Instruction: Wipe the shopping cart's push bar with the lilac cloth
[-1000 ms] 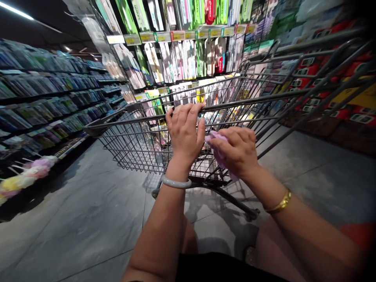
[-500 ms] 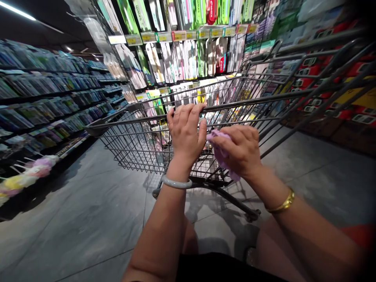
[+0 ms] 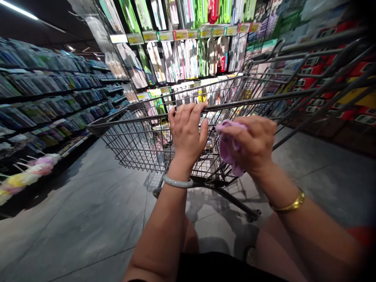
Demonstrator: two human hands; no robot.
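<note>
A grey wire shopping cart [image 3: 138, 145] stands side-on before me. My left hand [image 3: 187, 131] has its fingers hooked over the cart's top side rail, thumb pointing up along the near side; a pale grey bangle circles that wrist. To its right, my right hand [image 3: 254, 145] is closed around a crumpled purple cloth [image 3: 227, 150], whose folds hang below the fingers. This hand is in front of the cart's wire side, near the rail; whether the cloth touches the wires I cannot tell. A gold bracelet is on the right wrist.
Behind the cart rises a rack of packaged goods [image 3: 188, 58] with price tags. Long shelves [image 3: 53, 86] run down the left, with fluffy pastel dusters [image 3: 32, 172] low beside them. Red packages [image 3: 314, 86] are stacked at right. Grey floor [image 3: 96, 219] lies beneath.
My right hand has moved right and slightly up with the purple cloth, away from my left hand. The left hand keeps its hold on the rail.
</note>
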